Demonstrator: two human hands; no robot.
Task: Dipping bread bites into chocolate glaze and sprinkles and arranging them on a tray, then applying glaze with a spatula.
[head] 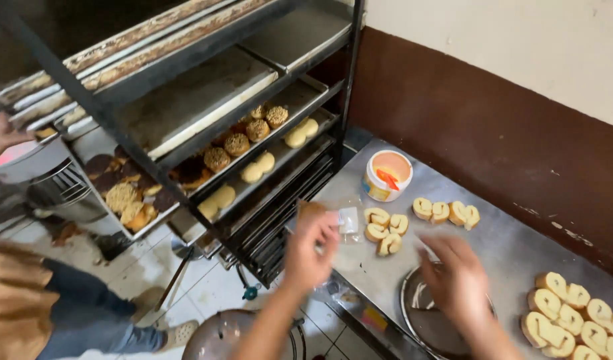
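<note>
Head view: left hand (311, 248) is pinching a small clear plastic wrapper (347, 220) over the steel table (513, 250), just beside a cluster of sliced roll cakes (385, 231). Right hand (456, 280) is hovering blurred above a round metal tray (432, 320); its grasp cannot be told. An orange-lidded tub (387, 175) is standing behind.

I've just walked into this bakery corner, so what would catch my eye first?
Probably the tall black rack on the left, its trays loaded with dark, crumb-topped and pale buns. On the steel table to the right lie sliced roll cakes beside an orange-lidded tub, with the left hand and right hand busy above them.
</note>
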